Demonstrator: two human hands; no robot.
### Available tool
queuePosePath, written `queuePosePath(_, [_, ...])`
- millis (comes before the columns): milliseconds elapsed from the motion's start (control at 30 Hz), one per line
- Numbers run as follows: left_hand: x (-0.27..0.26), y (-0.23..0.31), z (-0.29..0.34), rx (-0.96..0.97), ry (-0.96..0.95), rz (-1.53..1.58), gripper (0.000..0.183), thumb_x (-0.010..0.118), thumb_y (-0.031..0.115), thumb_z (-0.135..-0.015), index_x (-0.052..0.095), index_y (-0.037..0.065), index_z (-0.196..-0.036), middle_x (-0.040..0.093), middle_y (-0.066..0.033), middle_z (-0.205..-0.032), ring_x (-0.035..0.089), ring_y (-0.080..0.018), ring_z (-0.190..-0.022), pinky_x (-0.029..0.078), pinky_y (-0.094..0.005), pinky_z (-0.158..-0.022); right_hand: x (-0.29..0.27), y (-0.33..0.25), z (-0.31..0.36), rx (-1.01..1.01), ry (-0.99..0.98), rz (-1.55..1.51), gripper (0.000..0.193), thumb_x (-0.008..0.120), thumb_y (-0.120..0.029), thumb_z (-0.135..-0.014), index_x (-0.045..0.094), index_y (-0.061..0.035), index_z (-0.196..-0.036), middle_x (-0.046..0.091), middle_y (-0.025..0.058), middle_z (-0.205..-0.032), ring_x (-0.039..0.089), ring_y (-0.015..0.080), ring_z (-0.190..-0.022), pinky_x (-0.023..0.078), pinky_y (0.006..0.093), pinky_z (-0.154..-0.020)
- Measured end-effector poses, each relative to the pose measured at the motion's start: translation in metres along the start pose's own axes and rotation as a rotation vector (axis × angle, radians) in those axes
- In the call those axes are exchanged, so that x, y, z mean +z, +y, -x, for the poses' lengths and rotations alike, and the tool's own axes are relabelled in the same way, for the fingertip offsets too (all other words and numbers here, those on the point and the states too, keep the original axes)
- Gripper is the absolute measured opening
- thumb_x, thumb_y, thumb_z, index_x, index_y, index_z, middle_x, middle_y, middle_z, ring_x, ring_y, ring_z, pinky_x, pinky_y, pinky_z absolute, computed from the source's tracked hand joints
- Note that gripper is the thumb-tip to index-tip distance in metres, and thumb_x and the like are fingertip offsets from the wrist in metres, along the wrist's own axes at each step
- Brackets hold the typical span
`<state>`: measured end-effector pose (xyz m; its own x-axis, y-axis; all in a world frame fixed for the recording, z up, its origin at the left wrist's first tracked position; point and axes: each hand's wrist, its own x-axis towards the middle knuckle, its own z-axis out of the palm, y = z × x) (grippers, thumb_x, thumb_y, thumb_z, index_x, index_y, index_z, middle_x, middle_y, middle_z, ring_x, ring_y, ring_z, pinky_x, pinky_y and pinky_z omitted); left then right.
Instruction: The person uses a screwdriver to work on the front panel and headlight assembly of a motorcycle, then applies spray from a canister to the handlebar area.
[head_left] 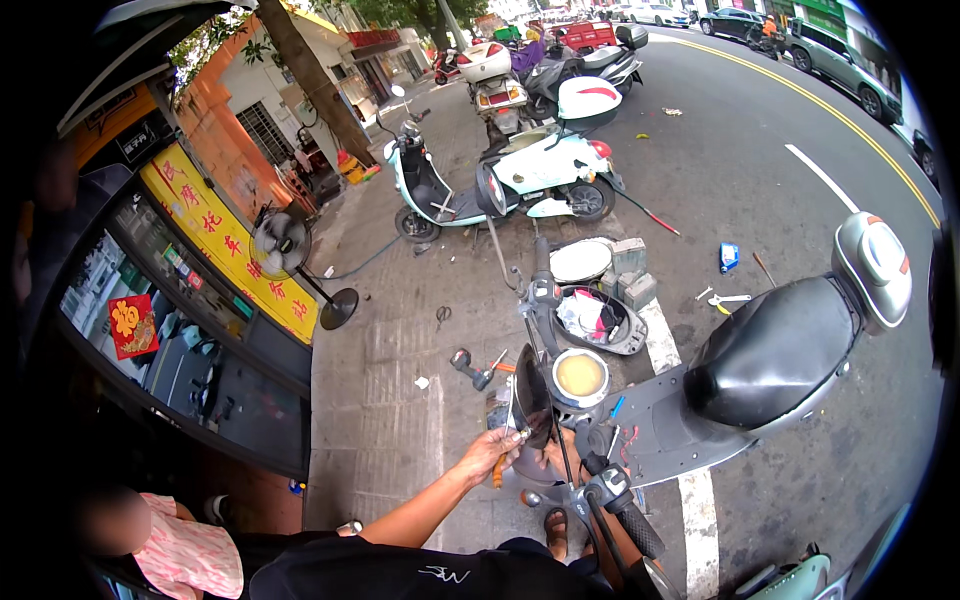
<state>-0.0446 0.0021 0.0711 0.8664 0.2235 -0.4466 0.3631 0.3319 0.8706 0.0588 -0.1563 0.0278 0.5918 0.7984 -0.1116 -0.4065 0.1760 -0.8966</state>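
My left hand is closed at the front of a grey scooter, beside a dark round mirror. An orange-handled tool hangs below its fingers; its kind is unclear. A small silver end shows at the fingertips. My right hand reaches in close by, its fingers mostly hidden by the mirror and its stem. Just beyond the hands is the scooter's round cream dial. The near handlebar grip crosses in front of my right forearm.
A cordless drill lies on the pavement. An open seat bucket holds cloths beside grey blocks. Wrenches and a blue box lie on the road. A pale blue scooter and fan stand farther off; a person is lower left.
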Motion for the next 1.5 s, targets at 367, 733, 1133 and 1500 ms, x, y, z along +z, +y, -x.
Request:
queuePosePath(367, [-0.010, -0.007, -0.014, 0.033, -0.036, -0.072, 0.017, 0.055, 0.022, -0.095, 0.058, 0.006, -0.091, 0.056, -0.0009, -0.071, 0.044, -0.0074, -0.050, 0.035, -0.0213, -0.046, 0.009, -0.009, -0.001, -0.025, 0.037, 0.102, 0.024, 0.058, -0.023, -0.091, 0.059, 0.0007, -0.085, 0.059, 0.0072, -0.064, 0.056, 0.0155, -0.053, 0.043, 0.0270, -0.048])
queuePosePath(733, [-0.009, -0.011, -0.007, 0.034, -0.029, -0.111, 0.020, 0.054, 0.025, -0.096, 0.057, 0.005, -0.093, 0.055, -0.0004, -0.071, 0.046, -0.0073, -0.053, 0.036, -0.0208, -0.046, 0.003, 0.004, -0.008, -0.060, -0.028, 0.041, 0.020, 0.061, -0.016, -0.089, 0.060, 0.0022, -0.097, 0.058, 0.0077, -0.061, 0.056, 0.0141, -0.048, 0.043, 0.0255, -0.040])
queuePosePath(1133, [0.003, 0.012, 0.004, -0.001, -0.005, -0.086, 0.022, 0.054, 0.027, -0.096, 0.058, 0.005, -0.094, 0.055, -0.0005, -0.070, 0.048, -0.0073, -0.054, 0.036, -0.0199, -0.046, -0.005, 0.009, -0.003, -0.068, 0.048, 0.115, 0.016, 0.057, -0.013, -0.089, 0.060, 0.0027, -0.088, 0.059, 0.0082, -0.061, 0.056, 0.0143, -0.048, 0.044, 0.0257, -0.042])
queuePosePath(1500, [-0.049, 0.061, 0.054, -0.148, -0.032, -0.697, 0.025, 0.049, 0.024, -0.097, 0.064, 0.004, -0.098, 0.051, 0.0008, -0.062, 0.046, -0.0062, -0.053, 0.040, -0.0230, -0.050, 0.004, -0.002, 0.010, 0.029, 0.080, 0.131, 0.017, 0.057, -0.015, -0.090, 0.059, 0.0020, -0.087, 0.059, 0.0076, -0.062, 0.056, 0.0140, -0.049, 0.044, 0.0256, -0.043])
